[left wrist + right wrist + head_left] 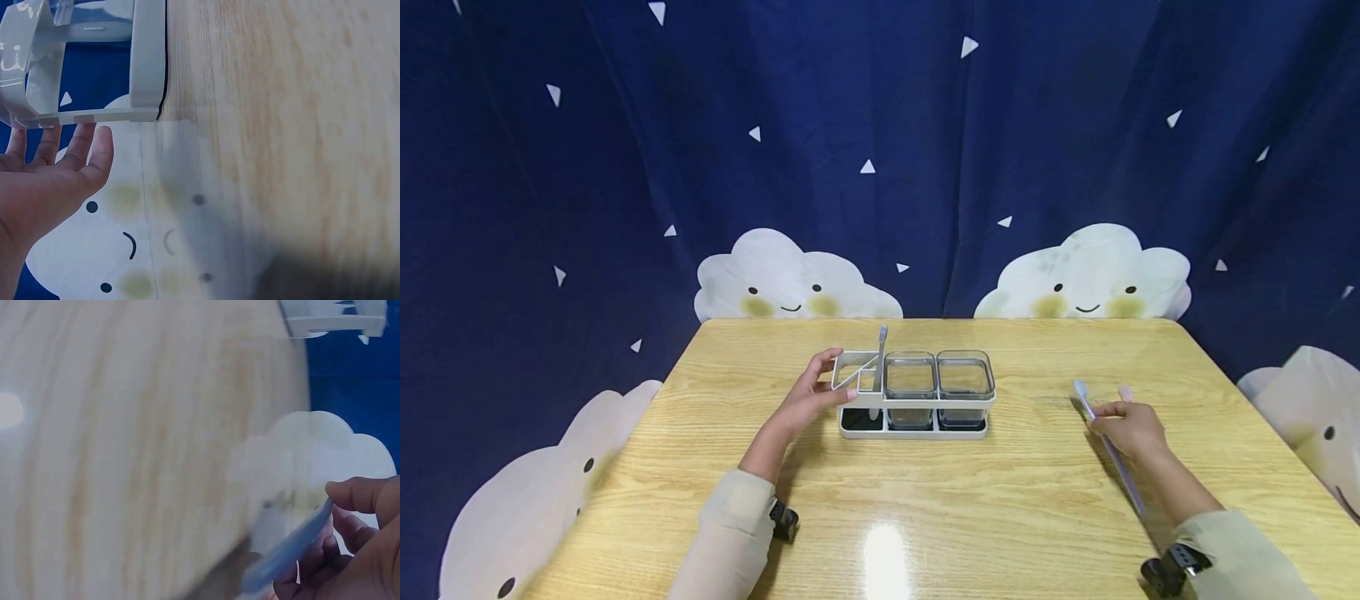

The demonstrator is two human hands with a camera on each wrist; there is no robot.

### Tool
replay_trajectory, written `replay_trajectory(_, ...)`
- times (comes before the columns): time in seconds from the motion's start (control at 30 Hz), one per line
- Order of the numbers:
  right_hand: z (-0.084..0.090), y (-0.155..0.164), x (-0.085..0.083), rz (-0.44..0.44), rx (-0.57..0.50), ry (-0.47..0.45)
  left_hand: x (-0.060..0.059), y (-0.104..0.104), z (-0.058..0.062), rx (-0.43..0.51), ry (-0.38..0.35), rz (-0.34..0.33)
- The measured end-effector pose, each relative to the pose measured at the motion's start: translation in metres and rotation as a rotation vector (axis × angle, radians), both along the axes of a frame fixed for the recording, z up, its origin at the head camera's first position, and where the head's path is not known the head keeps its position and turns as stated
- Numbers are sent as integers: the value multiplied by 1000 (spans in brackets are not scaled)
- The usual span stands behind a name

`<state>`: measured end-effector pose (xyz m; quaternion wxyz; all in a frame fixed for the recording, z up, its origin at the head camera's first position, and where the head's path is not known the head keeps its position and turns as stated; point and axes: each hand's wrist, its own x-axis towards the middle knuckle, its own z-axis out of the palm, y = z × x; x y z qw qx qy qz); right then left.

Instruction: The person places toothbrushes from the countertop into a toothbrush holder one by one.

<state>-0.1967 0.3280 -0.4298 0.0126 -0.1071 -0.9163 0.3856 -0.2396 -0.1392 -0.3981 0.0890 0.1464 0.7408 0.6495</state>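
Observation:
A white rack [913, 398] stands mid-table, with a divided holder at its left end and two clear square cups to the right. A grey toothbrush [881, 357] stands upright in the holder. My left hand [811, 394] touches the rack's left end, its fingers nearly straight against the frame [75, 115]. My right hand [1129, 425] is on the right side of the table and pinches a pale blue toothbrush [1108, 446], head pointing away from me; the handle [289, 549] runs back under the wrist.
The wooden table [925, 500] ends at a dark blue curtain [880, 150] with white cloud figures. A light glare sits on the near table centre [883, 550]. Bare wood lies between the rack and my right hand.

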Motion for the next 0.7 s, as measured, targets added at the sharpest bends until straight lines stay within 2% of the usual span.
replay_trajectory(0.27, 13, -2, 0, -7, -152, -4, -15, -5, -26, 11, 7, 20)
replay_trajectory(0.33, 17, -3, 1, -11, -192, -15, -16, -5, -29, 6, 12, 28)
replay_trajectory(0.47, 24, -4, 1, -15, -234, -36, -16, -5, -32, 8, 26, 35)
replay_trajectory(0.5, 26, -4, 1, -18, -245, -40, -14, -4, -28, 9, 20, 29)
replay_trajectory(0.7, 33, -9, 1, -6, -301, -50, -16, -4, -24, 8, 10, 26)
